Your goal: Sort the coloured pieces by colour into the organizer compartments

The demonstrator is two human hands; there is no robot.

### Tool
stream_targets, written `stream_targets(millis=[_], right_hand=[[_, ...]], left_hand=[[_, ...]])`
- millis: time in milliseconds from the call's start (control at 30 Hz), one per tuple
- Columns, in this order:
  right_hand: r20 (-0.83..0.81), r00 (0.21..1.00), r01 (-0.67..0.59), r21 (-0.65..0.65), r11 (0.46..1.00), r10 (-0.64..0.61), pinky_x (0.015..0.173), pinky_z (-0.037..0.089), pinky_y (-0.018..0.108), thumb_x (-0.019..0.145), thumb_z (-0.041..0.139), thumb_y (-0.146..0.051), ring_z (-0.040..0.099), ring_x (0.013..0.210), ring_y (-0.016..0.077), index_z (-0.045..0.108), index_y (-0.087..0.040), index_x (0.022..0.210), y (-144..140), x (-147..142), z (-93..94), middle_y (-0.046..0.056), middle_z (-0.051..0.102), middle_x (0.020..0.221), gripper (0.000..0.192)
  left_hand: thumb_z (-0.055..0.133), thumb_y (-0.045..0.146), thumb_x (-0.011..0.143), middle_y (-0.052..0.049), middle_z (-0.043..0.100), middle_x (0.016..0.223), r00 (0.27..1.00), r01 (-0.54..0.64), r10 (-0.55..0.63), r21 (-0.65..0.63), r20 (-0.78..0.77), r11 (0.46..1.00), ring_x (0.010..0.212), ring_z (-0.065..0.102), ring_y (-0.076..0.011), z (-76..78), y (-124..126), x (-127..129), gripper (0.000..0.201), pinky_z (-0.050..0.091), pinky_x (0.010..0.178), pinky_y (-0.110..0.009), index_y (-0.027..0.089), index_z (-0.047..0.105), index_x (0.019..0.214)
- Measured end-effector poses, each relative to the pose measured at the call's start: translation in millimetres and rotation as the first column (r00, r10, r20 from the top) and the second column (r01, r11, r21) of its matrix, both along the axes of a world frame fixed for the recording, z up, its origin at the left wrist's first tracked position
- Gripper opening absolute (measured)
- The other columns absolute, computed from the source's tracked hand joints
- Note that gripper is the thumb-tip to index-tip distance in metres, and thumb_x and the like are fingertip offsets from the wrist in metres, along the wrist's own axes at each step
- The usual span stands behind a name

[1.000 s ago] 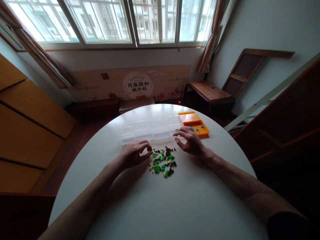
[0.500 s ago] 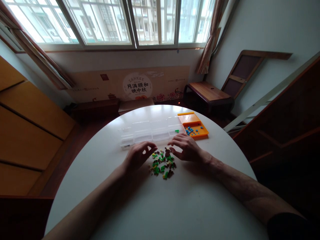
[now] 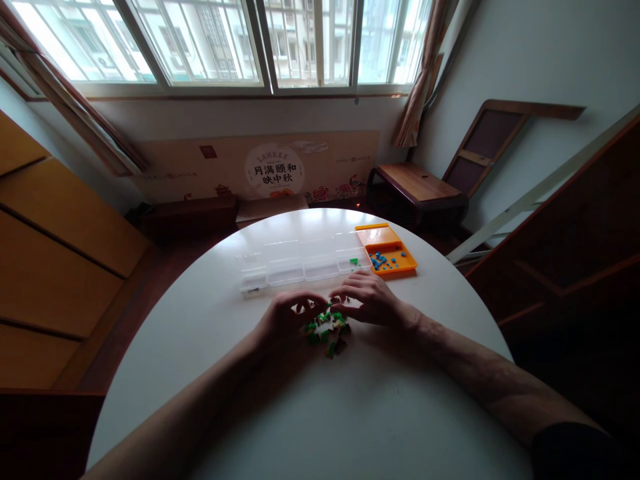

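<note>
A loose pile of small building bricks (image 3: 326,335), green, brown, yellow and cream, lies on the white round table (image 3: 380,393). Over its far left side, my left hand (image 3: 287,317) is bent, thumb and forefinger close together at a small green building brick (image 3: 329,305); their exact grip is partly hidden. My right hand (image 3: 367,300) reaches in from the other side, fingers extended and thumb apart, the tips almost meeting those of the left hand. Just beyond, a clear compartment box (image 3: 285,272) holds a few green bricks (image 3: 354,261) in its right end compartment.
An orange tray (image 3: 407,269) with scattered blue bricks (image 3: 380,260) adjoins the clear box at its right. Past the table's far edge are a wooden stool (image 3: 420,183), a printed cardboard panel (image 3: 220,160) and windows. An orange-brown cabinet (image 3: 55,233) stands at the left.
My left hand has moved right over the pile, its fingertips now close to those of my right hand. The right hand has shifted slightly left, and small green bits now show in the right compartment.
</note>
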State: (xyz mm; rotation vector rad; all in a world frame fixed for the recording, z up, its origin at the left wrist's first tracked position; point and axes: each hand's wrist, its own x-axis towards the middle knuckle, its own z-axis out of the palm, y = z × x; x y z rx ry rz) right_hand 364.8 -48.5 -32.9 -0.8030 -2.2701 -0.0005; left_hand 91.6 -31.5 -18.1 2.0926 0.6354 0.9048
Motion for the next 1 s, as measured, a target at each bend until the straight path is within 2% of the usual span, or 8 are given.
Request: stream_targets(millis=[300,500,567,633,733,800,867,1000], right_hand=[[-0.007,0.999,-0.050,0.007,0.999,0.050,0.086,0.054,0.038,0.107,0.072,-0.034,0.072,0.079,0.0197,0.076,-0.027,0.106,-1,-1,2.0,0.001,0.079,0.085,0.009],[-0.049,0.994,-0.093,0.059,0.994,0.096,0.085,0.054,0.036,0.104,0.074,-0.027,0.071,0.078,0.0189,0.074,-0.025,0.107,0,-2,1.9,0.000,0.079,0.086,0.003],[-0.086,0.996,-0.029,0.079,0.996,0.035,0.087,0.054,0.038,0.102,0.075,-0.024,0.070,0.080,0.0202,0.074,-0.026,0.106,2,1,-0.5,0.000,0.079,0.087,0.004],[-0.150,0.982,0.127,0.080,0.989,-0.114,0.090,0.054,0.040,0.102,0.074,-0.023,0.069,0.084,0.0224,0.075,-0.027,0.104,6,8,-4.1,0.000,0.079,0.087,0.005],[-0.214,0.906,0.381,0.033,0.924,-0.366,0.095,0.052,0.043,0.101,0.073,-0.023,0.067,0.086,0.0249,0.075,-0.026,0.101,14,22,-10.3,0.001,0.078,0.085,0.005],[-0.202,0.858,0.481,-0.008,0.876,-0.473,0.098,0.051,0.045,0.101,0.073,-0.024,0.068,0.089,0.0266,0.075,-0.025,0.102,18,30,-13.4,0.002,0.078,0.089,0.002],[-0.180,0.830,0.529,-0.040,0.848,-0.527,0.099,0.050,0.047,0.099,0.073,-0.026,0.068,0.096,0.0292,0.074,-0.024,0.104,20,35,-15.0,0.004,0.079,0.096,0.005],[-0.155,0.833,0.525,-0.077,0.847,-0.531,0.101,0.051,0.047,0.100,0.070,-0.027,0.068,0.104,0.0315,0.072,-0.023,0.108,17,34,-14.2,0.007,0.079,0.105,0.010]], left_hand=[[0.080,0.033,0.102,-0.010,0.088,0.101,1.000,0.010,-0.009,-0.017,0.010,1.000,0.087,0.083,-0.0224,-0.4,3,-2,0.017,0.068,0.081,-0.032,0.018,0.087,0.108],[0.080,0.033,0.102,-0.008,0.087,0.098,1.000,0.001,0.000,0.019,-0.004,1.000,0.079,0.079,-0.0179,-0.6,2,-1,0.016,0.063,0.072,-0.026,0.019,0.087,0.107],[0.079,0.032,0.103,-0.005,0.085,0.091,0.998,-0.066,0.065,0.084,0.017,0.994,0.073,0.074,-0.0145,-1.1,4,0,0.015,0.059,0.069,-0.024,0.019,0.086,0.105],[0.078,0.031,0.104,-0.004,0.082,0.086,0.982,-0.184,0.177,0.155,0.062,0.971,0.068,0.067,-0.0118,-1.8,9,-2,0.014,0.054,0.065,-0.023,0.019,0.085,0.103],[0.075,0.029,0.105,-0.004,0.079,0.094,0.956,-0.293,0.287,0.216,0.059,0.931,0.070,0.064,-0.0110,-4.2,18,-10,0.013,0.051,0.064,-0.022,0.019,0.082,0.102],[0.073,0.027,0.104,-0.005,0.076,0.099,0.957,-0.274,0.288,0.256,-0.021,0.927,0.071,0.064,-0.0110,-7.6,24,-17,0.012,0.052,0.066,-0.023,0.019,0.082,0.104],[0.073,0.025,0.102,-0.005,0.075,0.100,0.957,-0.230,0.271,0.292,-0.107,0.928,0.072,0.064,-0.0113,-11.6,30,-24,0.011,0.053,0.068,-0.024,0.020,0.082,0.106],[0.073,0.023,0.100,-0.004,0.076,0.103,0.959,-0.150,0.213,0.301,-0.186,0.942,0.072,0.065,-0.0112,-14.8,36,-31,0.015,0.054,0.070,-0.025,0.022,0.084,0.110]])
